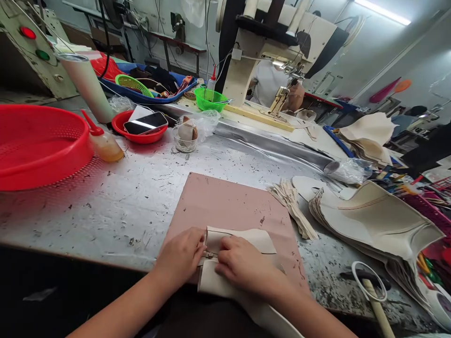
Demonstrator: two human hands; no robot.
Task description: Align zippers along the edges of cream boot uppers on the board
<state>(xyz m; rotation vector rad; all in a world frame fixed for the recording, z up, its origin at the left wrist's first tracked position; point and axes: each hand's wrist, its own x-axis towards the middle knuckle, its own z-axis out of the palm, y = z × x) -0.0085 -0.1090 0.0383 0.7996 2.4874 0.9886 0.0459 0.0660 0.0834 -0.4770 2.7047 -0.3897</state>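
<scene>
A cream fabric piece (pixel 250 240) lies partly on the pinkish-brown board (pixel 218 197), its lower part hanging over the table's front edge. A narrow strip with what looks like a zipper (pixel 210 255) runs across it between my hands. At the piece's left edge, my left hand (pixel 181 256) has its fingers closed on the fabric beside the strip. My right hand (pixel 239 263) rests on top of the piece just right of the zipper, fingers curled and pressed together against the cloth. The undersides of both hands' fingertips are hidden.
Stacked cream pieces (pixel 369 216) and a bundle of strips (pixel 294 206) lie right of the board, near a hammer-like handle (pixel 377 307). On the left are a red basket (pixel 42 145), glue bottle (pixel 105 143) and red bowl (pixel 148 136). A sewing machine (pixel 239 70) stands behind; a person (pixel 269 82) sits beyond.
</scene>
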